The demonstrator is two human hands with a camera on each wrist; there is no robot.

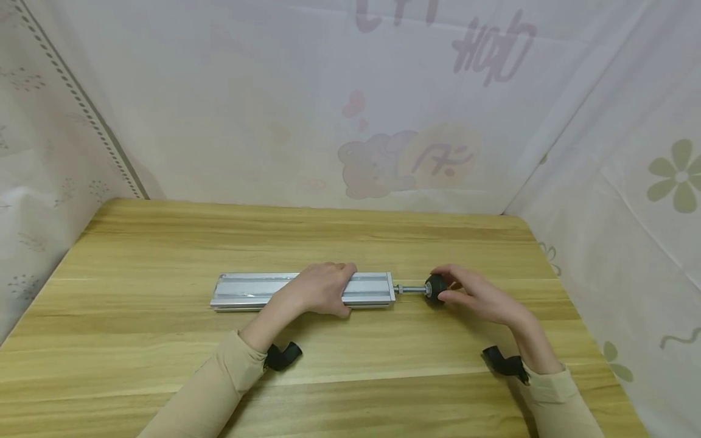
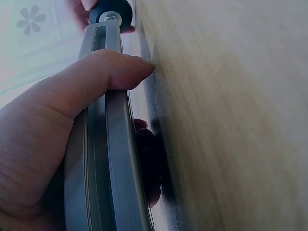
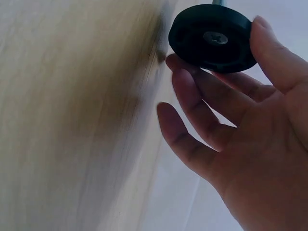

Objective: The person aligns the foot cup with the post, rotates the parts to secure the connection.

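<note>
The aluminium rail (image 1: pixel 303 289) lies flat on the counter (image 1: pixel 164 243), lengthwise from left to right. The left hand (image 1: pixel 320 289) clamps it near its right end: the thumb (image 2: pixel 103 72) curls over the near edge, and the other fingers wrap the far side and reach underneath.

A threaded stud (image 1: pixel 412 289) projects from the end of the rail just beyond the left fingers. The black foot (image 1: pixel 435 289) sits on the outer end of the stud. The right hand (image 1: pixel 476 298) pinches this foot at its rim, thumb (image 3: pixel 274 53) on one side and the index and middle fingertips on the other; the remaining fingers hang loose below it.

Judged step: turning the foot on its stud while the rail is held still. Whether it is going in or out cannot be told. The next move calls for a firm grip on the rail so it does not roll, and a re-grip of the rim between short twists, kept in line with the stud.
</note>
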